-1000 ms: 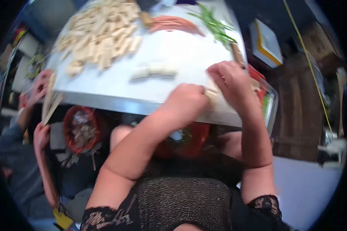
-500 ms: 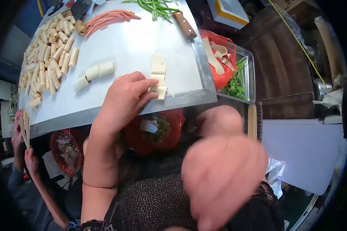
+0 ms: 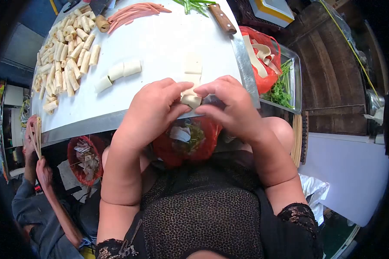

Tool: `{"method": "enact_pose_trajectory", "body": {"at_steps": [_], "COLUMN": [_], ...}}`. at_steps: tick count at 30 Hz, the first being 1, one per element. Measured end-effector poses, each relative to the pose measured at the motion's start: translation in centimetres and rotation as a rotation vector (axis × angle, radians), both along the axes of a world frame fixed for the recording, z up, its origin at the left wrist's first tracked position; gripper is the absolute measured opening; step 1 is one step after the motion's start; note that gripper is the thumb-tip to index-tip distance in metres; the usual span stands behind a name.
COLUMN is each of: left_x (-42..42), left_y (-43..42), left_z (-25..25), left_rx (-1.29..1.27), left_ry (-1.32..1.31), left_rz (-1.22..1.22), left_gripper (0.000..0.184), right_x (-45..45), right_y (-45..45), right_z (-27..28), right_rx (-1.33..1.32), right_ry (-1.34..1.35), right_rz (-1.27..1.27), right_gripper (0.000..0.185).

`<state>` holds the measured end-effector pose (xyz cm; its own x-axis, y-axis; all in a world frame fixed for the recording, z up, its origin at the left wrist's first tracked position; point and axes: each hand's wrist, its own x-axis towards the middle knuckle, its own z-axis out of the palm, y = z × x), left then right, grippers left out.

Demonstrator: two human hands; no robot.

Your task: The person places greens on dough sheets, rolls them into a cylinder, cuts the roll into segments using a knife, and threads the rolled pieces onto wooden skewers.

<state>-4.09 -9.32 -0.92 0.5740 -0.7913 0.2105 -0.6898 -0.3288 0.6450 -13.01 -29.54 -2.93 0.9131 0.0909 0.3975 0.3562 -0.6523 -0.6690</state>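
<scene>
Near the front edge of the white board (image 3: pixel 160 54), my left hand (image 3: pixel 154 105) and my right hand (image 3: pixel 229 102) face each other. Between their fingertips lies the near end of a pale flat strip (image 3: pixel 192 68), curled up into a small piece (image 3: pixel 191 101). Thumb and fingers of each hand close on either side of that piece. Three pale rolls (image 3: pixel 124 70) lie in a row to the left of my left hand. A big pile of beige rolls (image 3: pixel 69 54) covers the board's left side.
Pink strips (image 3: pixel 136 14), green strips (image 3: pixel 194 6) and a wooden-handled knife (image 3: pixel 222 19) lie along the far side. At right are a red bag (image 3: pixel 263 56) and a metal tray with greens (image 3: pixel 283 88). A co-worker's hands (image 3: pixel 43 172) hold thin sticks (image 3: pixel 36 138) at left.
My right hand has come up from near my body to the strip, opposite my left hand. The strip's near end is now curled. The view has shifted slightly.
</scene>
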Motion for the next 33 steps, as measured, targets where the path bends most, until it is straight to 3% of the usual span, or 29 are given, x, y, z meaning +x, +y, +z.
{"method": "enact_pose_trajectory", "body": {"at_steps": [3, 6, 9, 11, 14, 16, 21, 23, 24, 28, 30, 33], "left_x": [0.1, 0.5, 0.8, 0.9, 1.2, 1.5, 2.8, 2.8, 2.7, 1.7, 1.8, 1.8], "left_y": [0.1, 0.0, -0.1, 0.1, 0.3, 0.2, -0.5, -0.9, -0.8, -0.3, -0.5, -0.6], "left_z": [-0.1, 0.0, -0.2, -0.2, -0.3, -0.4, -2.4, -2.7, -2.5, -1.8, -1.9, -2.1], "left_rx": [0.038, 0.058, 0.043, 0.035, 0.023, -0.060, -0.162, -0.121, -0.121, -0.090, -0.067, -0.034], "left_ry": [-0.070, -0.065, -0.039, -0.038, -0.032, -0.065, -0.258, -0.263, -0.265, -0.210, -0.214, -0.189], "left_rz": [-0.013, -0.047, -0.069, -0.079, -0.109, -0.044, 0.114, 0.122, 0.121, 0.080, 0.068, 0.119], "left_gripper": [0.018, 0.015, 0.012, 0.011, 0.011, 0.012, 0.015, 0.016, 0.016, 0.017, 0.017, 0.013], "right_x": [1.8, 5.2, 6.8, 7.5, 8.8, 9.8, 12.4, 12.8, 12.2, 6.8, 4.9, 3.8], "right_y": [-1.6, -2.5, -2.1, -2.0, -2.2, -2.2, -2.2, -2.6, -3.0, -1.5, -0.9, 0.1], "right_z": [-0.1, -0.5, 0.2, 0.7, 1.4, 1.9, 1.4, -0.1, -0.6, 1.3, 0.4, 0.0], "right_rx": [0.012, -0.210, -0.390, -0.383, -0.316, -0.064, -0.149, -0.302, -0.364, -0.157, -0.082, -0.235], "right_ry": [-0.032, -0.045, 0.038, 0.030, 0.238, 0.205, 0.086, 0.104, -0.019, 0.019, -0.040, -0.113], "right_rz": [-0.001, -0.264, -0.240, -0.203, -0.096, -0.208, -0.277, -0.234, -0.257, -0.240, -0.094, -0.103], "right_gripper": [0.023, 0.022, 0.024, 0.025, 0.024, 0.025, 0.027, 0.027, 0.025, 0.022, 0.020, 0.020]}}
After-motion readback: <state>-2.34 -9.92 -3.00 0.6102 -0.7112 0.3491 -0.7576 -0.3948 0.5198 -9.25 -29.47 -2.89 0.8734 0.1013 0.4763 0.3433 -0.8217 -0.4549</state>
